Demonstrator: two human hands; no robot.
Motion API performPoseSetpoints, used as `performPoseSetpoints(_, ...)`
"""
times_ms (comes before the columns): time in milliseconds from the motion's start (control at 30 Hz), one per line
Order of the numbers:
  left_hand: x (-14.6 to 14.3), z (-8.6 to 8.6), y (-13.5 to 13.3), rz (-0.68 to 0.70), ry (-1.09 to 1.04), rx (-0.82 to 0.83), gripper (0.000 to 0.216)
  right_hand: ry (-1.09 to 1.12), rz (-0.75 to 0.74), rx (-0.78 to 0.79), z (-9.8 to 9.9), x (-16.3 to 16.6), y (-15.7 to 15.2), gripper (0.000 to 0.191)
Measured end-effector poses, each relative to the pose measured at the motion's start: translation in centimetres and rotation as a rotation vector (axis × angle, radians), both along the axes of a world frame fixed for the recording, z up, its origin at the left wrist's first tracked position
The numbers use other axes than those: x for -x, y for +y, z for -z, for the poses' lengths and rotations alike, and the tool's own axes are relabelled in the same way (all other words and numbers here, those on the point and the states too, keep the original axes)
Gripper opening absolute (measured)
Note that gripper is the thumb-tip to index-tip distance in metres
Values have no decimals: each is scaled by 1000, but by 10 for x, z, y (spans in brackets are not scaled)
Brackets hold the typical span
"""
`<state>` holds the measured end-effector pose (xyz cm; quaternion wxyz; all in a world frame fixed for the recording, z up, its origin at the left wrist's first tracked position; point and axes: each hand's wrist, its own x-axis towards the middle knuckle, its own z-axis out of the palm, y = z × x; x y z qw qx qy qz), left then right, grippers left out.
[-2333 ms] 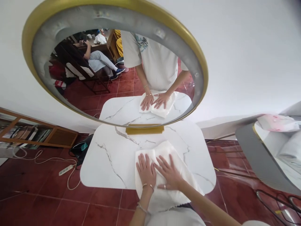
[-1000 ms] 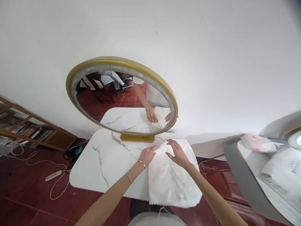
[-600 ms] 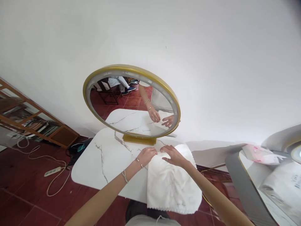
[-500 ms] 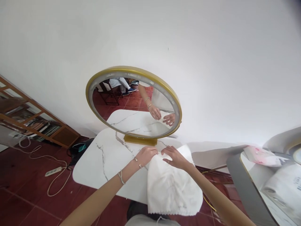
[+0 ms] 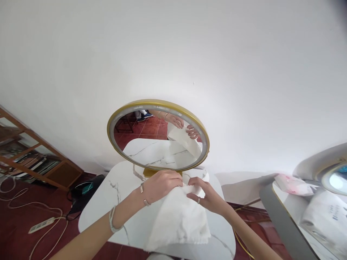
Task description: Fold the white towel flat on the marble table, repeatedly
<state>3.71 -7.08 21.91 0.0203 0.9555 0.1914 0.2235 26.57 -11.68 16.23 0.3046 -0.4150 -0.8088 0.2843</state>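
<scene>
White cloth (image 5: 181, 218) against half-curled hands (image 5: 162, 185) (image 5: 208, 196)

Soft, diffuse light fills the scene, leaving the wall (image 5: 244, 72) pale in the middle and greyer towards the top corners, the right one darkened by vignetting. A blurred shadow spreads low on its right side. The mirror at the right edge (image 5: 337, 180) carries a white glare spot. The white cloth (image 5: 179, 220) looks slightly washed out and smeared, the red floor (image 5: 13, 234) dim; wide-angle distortion slants the shelf (image 5: 63, 175).
</scene>
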Motion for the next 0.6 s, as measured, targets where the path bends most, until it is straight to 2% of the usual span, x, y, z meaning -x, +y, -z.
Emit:
performPoseSetpoints(100,8,-20,-2,12,-6,-15,25,-26,-30,-40,-11,10,-5,10)
performPoseSetpoints(200,15,-38,-7,5,13,-11,25,-28,-3,-85,-20,22,-10,16)
performPoseSetpoints(267,20,-48,-9,5,25,-10,25,-2,25,-110,-25,29,-12,20)
performPoseSetpoints(367,25,-58,-11,-16,34,6,28,22,1,-147,-33,38,-12,13)
performPoseSetpoints(500,33,-70,-9,-31,25,18,27,46,19,-124,-43,46,-13,12)
performPoseSetpoints(600,42,-81,-6,-48,-15,10,24,-22,25,-31,-41,43,-14,27)
